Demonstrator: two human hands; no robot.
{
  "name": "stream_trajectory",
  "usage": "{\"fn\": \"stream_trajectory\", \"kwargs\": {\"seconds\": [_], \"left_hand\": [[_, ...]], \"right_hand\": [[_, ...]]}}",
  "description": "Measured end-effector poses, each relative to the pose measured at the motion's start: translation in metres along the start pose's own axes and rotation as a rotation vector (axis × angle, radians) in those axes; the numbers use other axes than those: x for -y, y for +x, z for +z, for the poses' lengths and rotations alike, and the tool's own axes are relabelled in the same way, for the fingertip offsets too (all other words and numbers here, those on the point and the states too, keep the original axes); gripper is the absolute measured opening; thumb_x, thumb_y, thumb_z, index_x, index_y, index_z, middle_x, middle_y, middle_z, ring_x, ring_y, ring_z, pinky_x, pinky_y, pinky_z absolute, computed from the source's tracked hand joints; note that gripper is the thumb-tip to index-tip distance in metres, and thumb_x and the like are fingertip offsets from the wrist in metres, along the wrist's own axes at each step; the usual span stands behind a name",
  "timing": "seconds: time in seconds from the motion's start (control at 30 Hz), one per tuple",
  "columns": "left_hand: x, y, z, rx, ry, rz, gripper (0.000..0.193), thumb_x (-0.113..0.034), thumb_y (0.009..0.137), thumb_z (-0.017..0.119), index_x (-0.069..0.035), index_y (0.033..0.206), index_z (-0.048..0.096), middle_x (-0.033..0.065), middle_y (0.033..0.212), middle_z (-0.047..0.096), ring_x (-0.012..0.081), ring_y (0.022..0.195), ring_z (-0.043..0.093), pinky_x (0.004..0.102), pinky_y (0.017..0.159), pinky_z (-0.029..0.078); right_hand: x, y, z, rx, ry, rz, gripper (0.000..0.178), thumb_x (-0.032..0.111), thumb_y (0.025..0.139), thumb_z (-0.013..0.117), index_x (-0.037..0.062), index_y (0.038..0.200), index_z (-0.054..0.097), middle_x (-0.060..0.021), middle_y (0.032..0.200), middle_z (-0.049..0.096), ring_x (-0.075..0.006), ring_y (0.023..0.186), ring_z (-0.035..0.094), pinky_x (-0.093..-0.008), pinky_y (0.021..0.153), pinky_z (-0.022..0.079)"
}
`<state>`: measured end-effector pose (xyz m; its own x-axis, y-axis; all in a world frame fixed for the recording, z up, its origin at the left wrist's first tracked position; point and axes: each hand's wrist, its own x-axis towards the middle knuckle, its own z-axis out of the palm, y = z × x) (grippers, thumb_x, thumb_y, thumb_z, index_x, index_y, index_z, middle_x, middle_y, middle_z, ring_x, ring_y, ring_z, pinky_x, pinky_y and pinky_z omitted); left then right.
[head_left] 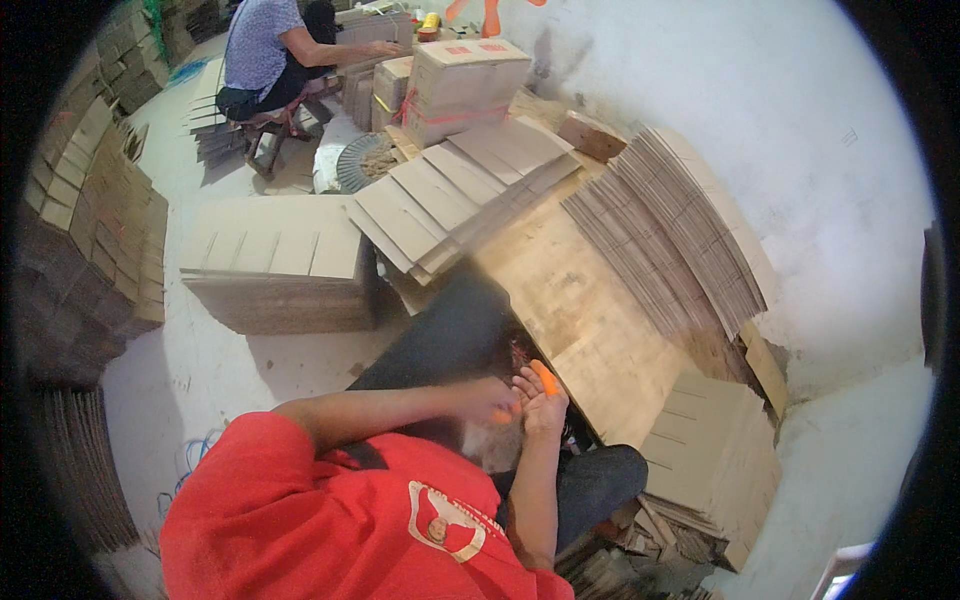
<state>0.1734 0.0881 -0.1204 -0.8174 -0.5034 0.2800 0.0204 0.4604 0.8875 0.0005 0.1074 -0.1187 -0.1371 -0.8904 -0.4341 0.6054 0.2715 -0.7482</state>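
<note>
My left hand [488, 401] reaches across my lap from the left, blurred by motion, with a bit of orange at its fingertips. Whether it holds anything is unclear. Right beside it is my right hand [540, 397], palm up with its fingers loosely apart and slightly curled. An orange finger cover [544, 377] sits on one of its digits, and nothing shows in the palm. Both hands are above my lap, near the edge of a wooden board [570, 300]. A fanned row of slotted cardboard sheets [455, 190] lies beyond them.
Cardboard stacks stand at the left [280, 290], along the wall [670, 230] and by my right knee [710, 455]. A tied cardboard box [465, 90] and a round grey fan [365, 160] are farther back. Another person [265, 60] sits on a low stool there.
</note>
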Motion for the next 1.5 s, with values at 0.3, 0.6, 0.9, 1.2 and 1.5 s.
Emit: {"fn": "stream_trajectory", "kwargs": {"seconds": [0.3, 0.6, 0.9, 1.2, 1.5], "left_hand": [[-0.011, 0.004, -0.001, 0.077, 0.107, -0.166, 0.029, -0.033, 0.088, 0.063, -0.005, 0.098, 0.066, 0.0160, 0.088, 0.067, 0.0324, 0.077, 0.065, 0.0429, 0.068, 0.049], [-0.052, -0.017, -0.035, -0.196, -0.301, -0.217, 0.046, -0.022, 0.086, 0.072, -0.008, 0.128, 0.058, 0.0044, 0.101, 0.070, 0.0109, 0.091, 0.065, 0.0284, 0.082, 0.052], [-0.045, -0.123, -0.096, -1.212, -0.685, -0.299, 0.036, -0.021, 0.097, 0.051, 0.006, 0.119, 0.058, 0.0139, 0.093, 0.068, 0.0132, 0.076, 0.063, 0.0236, 0.067, 0.051], [0.058, -0.249, -0.161, -1.511, -0.818, -0.593, 0.041, -0.020, 0.102, 0.038, 0.005, 0.134, 0.043, 0.0196, 0.120, 0.060, 0.0255, 0.107, 0.061, 0.0367, 0.096, 0.050], [-0.021, -0.107, -0.092, -1.039, -0.402, -0.524, 0.028, -0.012, 0.093, 0.054, 0.003, 0.115, 0.062, 0.0065, 0.090, 0.067, 0.0101, 0.074, 0.059, 0.0199, 0.065, 0.045]], "right_hand": [[0.000, 0.003, -0.009, 0.057, 0.116, 0.072, 0.042, 0.029, 0.096, 0.051, -0.0023, 0.125, 0.056, -0.0164, 0.105, 0.066, -0.0265, 0.085, 0.067, -0.0365, 0.073, 0.056], [0.016, -0.005, -0.008, -0.053, -0.034, -0.103, 0.040, 0.021, 0.095, 0.050, -0.0063, 0.124, 0.054, -0.0192, 0.101, 0.065, -0.0279, 0.079, 0.066, -0.0369, 0.068, 0.056], [0.020, -0.027, 0.018, -0.098, -0.159, -0.088, 0.050, 0.032, 0.099, 0.034, -0.0066, 0.125, 0.052, -0.0203, 0.100, 0.067, -0.0297, 0.077, 0.067, -0.0386, 0.067, 0.056], [0.059, -0.049, -0.006, -0.300, -0.283, -0.380, 0.031, 0.006, 0.088, 0.066, 0.0020, 0.119, 0.063, -0.0072, 0.089, 0.067, -0.0129, 0.071, 0.065, -0.0246, 0.056, 0.053], [0.232, -0.104, -0.170, -1.488, -1.995, -0.431, 0.068, 0.028, 0.075, 0.078, 0.0106, 0.134, 0.049, -0.0150, 0.126, 0.055, -0.0359, 0.116, 0.051, -0.0435, 0.090, 0.047]]}}
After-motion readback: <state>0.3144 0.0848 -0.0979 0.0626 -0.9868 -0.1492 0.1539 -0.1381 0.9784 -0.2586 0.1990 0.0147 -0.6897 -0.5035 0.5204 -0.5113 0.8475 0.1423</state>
